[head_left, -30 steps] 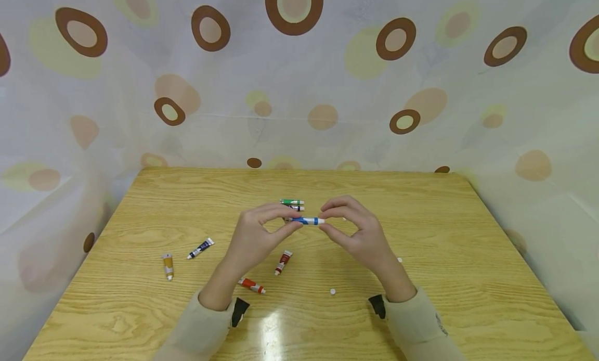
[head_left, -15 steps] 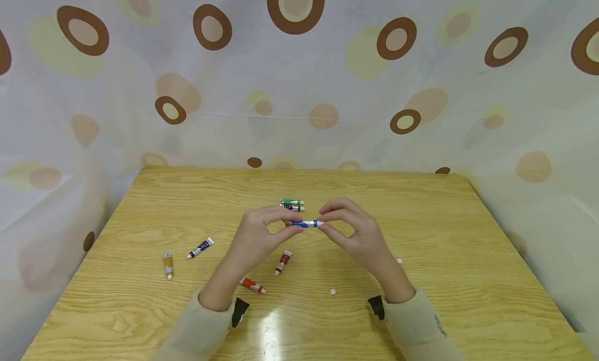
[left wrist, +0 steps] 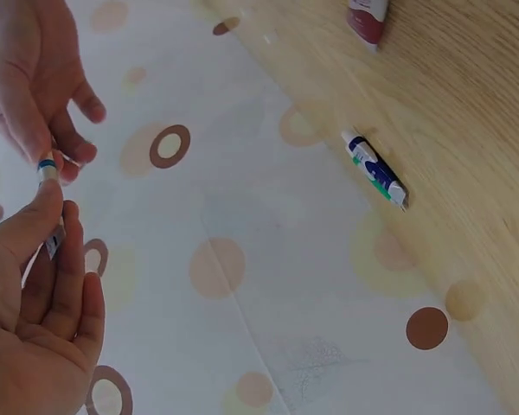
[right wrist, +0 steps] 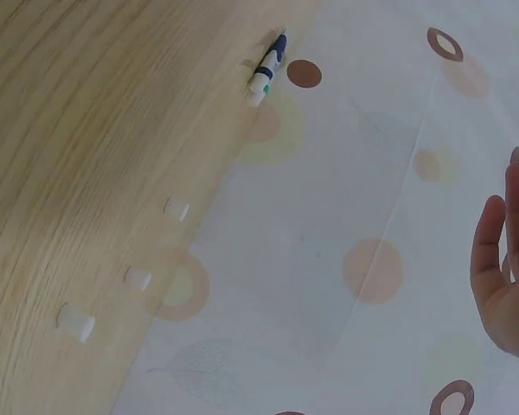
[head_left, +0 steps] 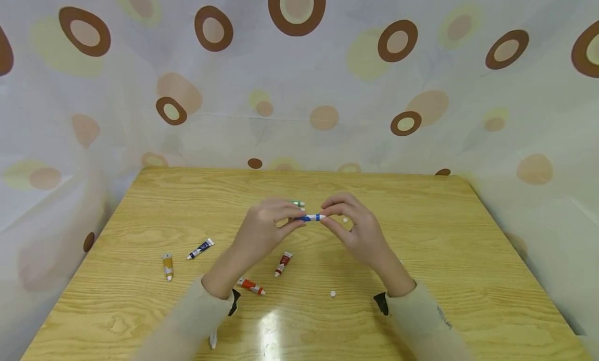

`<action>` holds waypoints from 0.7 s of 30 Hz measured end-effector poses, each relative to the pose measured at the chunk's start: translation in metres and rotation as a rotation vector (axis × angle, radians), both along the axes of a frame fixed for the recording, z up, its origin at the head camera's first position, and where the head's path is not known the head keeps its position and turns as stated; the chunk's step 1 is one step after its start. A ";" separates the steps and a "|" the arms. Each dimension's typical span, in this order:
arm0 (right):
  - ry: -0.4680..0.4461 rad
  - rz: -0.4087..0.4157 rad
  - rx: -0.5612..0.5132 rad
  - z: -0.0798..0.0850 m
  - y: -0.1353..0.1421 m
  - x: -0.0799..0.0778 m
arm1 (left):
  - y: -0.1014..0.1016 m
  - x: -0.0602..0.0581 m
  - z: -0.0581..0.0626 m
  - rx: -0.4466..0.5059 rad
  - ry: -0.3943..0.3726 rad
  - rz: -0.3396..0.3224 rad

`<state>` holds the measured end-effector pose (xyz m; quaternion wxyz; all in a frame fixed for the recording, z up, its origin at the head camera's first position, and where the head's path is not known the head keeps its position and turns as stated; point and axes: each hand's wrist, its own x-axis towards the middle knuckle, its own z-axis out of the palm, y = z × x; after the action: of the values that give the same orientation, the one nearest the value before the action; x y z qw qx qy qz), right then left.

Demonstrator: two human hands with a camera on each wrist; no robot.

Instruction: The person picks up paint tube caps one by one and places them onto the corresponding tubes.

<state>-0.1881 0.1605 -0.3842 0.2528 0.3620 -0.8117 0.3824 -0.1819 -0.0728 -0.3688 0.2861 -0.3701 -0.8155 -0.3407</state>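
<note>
In the head view a blue paint tube (head_left: 311, 218) is held level above the table between both hands. My left hand (head_left: 262, 226) pinches its body between thumb and fingers. At the tube's white cap end, my right hand (head_left: 357, 228) pinches with thumb and fingertips. The left wrist view shows the same blue-banded tube (left wrist: 48, 169) between the two hands; fingers cover much of it. Behind the left fingers lies a green paint tube (head_left: 297, 203), partly hidden, with a dark blue tube (left wrist: 376, 169) beside it.
Left on the wooden table are an ochre tube (head_left: 168, 267) and a navy tube (head_left: 200, 249). Nearer are a dark red tube (head_left: 283, 264) and an orange-red tube (head_left: 251, 286). White caps (head_left: 333, 294) lie loose on the right. A white-ended tube (head_left: 213, 339) shows beside the left sleeve.
Both hands have risen slightly with the blue tube, and the left hand has shifted right, covering more of the green tube. A white tube end has come into view by the left sleeve.
</note>
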 end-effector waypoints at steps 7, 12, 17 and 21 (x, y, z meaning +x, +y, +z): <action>-0.053 -0.024 0.032 0.001 0.002 -0.009 | 0.001 -0.013 0.003 -0.152 0.110 0.010; -0.067 -0.046 0.078 0.000 0.004 -0.016 | 0.003 -0.021 0.005 -0.296 0.147 0.067; -0.108 -0.088 0.133 0.001 0.006 -0.022 | 0.005 -0.031 0.006 -0.329 0.178 0.096; -0.130 -0.092 0.141 0.002 0.007 -0.025 | 0.005 -0.038 0.004 -0.310 0.158 0.090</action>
<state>-0.2132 0.1674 -0.3824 0.1906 0.3156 -0.8670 0.3352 -0.2202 -0.0681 -0.3647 0.3038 -0.3984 -0.8490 -0.1679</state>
